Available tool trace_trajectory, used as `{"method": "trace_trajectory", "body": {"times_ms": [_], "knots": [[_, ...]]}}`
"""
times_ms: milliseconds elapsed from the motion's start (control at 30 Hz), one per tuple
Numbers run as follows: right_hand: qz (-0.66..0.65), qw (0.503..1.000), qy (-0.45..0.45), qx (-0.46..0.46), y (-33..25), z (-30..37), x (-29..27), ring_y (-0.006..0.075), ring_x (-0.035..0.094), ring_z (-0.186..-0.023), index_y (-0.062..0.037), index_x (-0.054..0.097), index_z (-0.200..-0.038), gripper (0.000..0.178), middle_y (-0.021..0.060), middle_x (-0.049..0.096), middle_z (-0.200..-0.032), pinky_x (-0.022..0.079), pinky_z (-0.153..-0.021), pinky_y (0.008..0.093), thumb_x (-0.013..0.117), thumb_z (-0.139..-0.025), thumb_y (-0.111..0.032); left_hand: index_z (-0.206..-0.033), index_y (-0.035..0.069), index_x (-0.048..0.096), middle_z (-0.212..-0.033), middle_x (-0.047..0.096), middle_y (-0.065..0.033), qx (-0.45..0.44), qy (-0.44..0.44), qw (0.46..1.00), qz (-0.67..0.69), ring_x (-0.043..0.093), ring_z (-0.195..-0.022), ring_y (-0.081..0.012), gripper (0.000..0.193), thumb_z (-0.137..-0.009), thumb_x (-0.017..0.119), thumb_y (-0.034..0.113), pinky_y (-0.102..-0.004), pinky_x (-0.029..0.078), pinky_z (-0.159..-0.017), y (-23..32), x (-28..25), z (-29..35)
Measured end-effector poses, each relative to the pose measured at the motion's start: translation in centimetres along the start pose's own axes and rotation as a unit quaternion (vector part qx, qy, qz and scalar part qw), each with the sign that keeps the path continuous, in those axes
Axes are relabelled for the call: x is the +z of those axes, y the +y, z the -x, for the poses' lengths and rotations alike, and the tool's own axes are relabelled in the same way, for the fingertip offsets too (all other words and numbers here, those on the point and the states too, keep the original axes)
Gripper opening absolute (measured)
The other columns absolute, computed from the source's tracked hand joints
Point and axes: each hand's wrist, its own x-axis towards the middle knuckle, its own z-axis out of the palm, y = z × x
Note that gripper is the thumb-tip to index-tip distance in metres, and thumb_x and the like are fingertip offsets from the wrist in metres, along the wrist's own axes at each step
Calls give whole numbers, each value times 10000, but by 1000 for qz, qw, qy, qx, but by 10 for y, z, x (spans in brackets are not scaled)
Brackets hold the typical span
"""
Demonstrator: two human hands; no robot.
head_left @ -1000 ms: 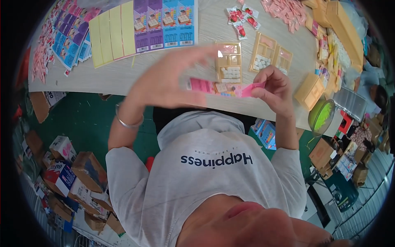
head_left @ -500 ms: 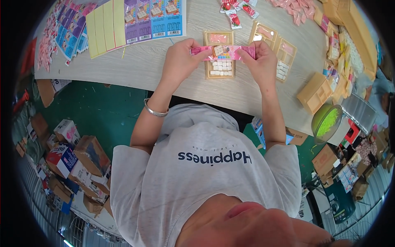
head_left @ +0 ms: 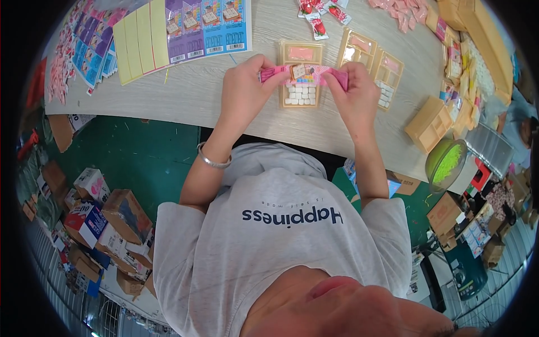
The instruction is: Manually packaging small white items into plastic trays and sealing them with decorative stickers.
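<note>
On the near side of the bench (head_left: 168, 102), a green floor (head_left: 151, 151) is seen, with cardboard boxes (head_left: 126, 216) piled at its left. Just inside the bench's near edge, around the middle of its length, a pink printed strip (head_left: 304, 73) is held level above a clear-lidded tray (head_left: 318, 53): its left end is pinched between the fingers of the left hand (head_left: 245, 87), its right end between those of the right hand (head_left: 357, 92). Whether the strip touches the tray cannot be told. White pieces (head_left: 301, 95) are laid in the tray's near compartment. At the near right corner a bowl of bright green pieces (head_left: 447, 162) is placed, with a beige tray (head_left: 429, 124) set just beyond. Two more trays (head_left: 384, 80) are placed right of the hands. Farther off, label sheets (head_left: 208, 28) are spread left of centre, strawberry sachets (head_left: 319, 26) are grouped near the middle, and pink packets (head_left: 404, 14) are heaped toward the far right.
</note>
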Motion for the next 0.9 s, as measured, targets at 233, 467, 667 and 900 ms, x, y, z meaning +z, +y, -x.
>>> {"method": "trace_trajectory", "body": {"times_ms": [233, 467, 667, 900], "knots": [[-163, 985, -26, 40, -6, 7, -10, 1, 498, -670, -14, 577, -914, 185, -52, 564, -748, 417, -583, 172, 753, -882, 34, -911, 25, 747, -798, 732, -28, -31, -70, 980, 183, 639, -702, -77, 296, -759, 887, 237, -261, 509, -626, -8, -14, 4], [-290, 940, -155, 92, -39, 14, -27, 40, 595, -694, -17, 579, -983, 210, 6, 643, -805, 448, -568, 183, 736, -868, 62, -923, 12, 753, -846, 725, -42, -20, -205, 902, 380, 641, -789, -61, 149, -805, 828, 65, -223, 512, -731, -40, -47, 16], [-279, 921, -268, 52, -56, -29, -43, 77, 653, -718, -11, 626, -1129, 181, 42, 691, -854, 478, -574, 192, 648, -968, -91, -904, 1, 739, -910, 757, -112, 47, -192, 856, 477, 705, -844, -130, 103, -823, 766, -57, -277, 563, -781, -44, -80, 49], [376, 918, -129, -21, -25, -113, 25, 245, 721, -806, -68, 734, -1016, 350, 60, 744, -906, 552, -713, 381, 717, -883, -391, -939, -55, 696, -892, 743, -179, 49, -254, 814, 520, 742, -764, -236, 179, -816, 805, 17, -337, 604, -703, -82, -90, 53]]}}
